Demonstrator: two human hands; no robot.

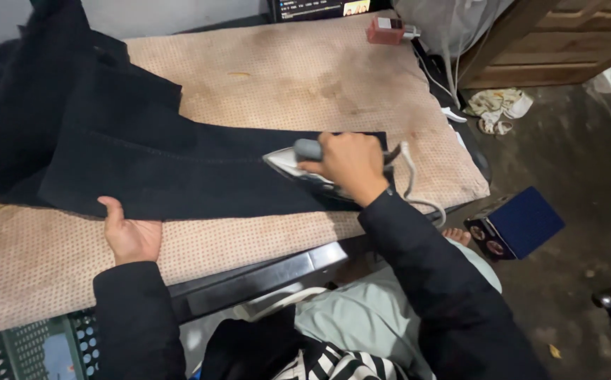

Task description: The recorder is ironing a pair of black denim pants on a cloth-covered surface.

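Desk edges: we see the desk (pixel 263 77) under a tan dotted cover, slanting from upper centre to lower left; its near edge is a grey metal rail at lower centre, its right edge drops to the floor at centre right.
Open room: bare cover lies above the black garment (pixel 179 165), toward the upper centre, and below it at lower left; dark floor (pixel 573 148) opens at the right.
Garment: the black garment spreads from the upper left into a long flat strip reaching the centre of the frame.
Packages: a dark blue box (pixel 520 222) with patterned side sits on the floor at centre right; a small red box (pixel 386 30) sits at the desk's far edge, top centre.
Left hand: our left hand (pixel 131 236), at lower left, has fingers tucked under the garment's near hem, thumb on top, pinching the cloth.
Right hand: our right hand (pixel 348 163), at centre, is closed around the grey handle of the iron (pixel 293 163).
Iron: it rests flat on the garment's right end, its white cord (pixel 412 179) looping off to the right.
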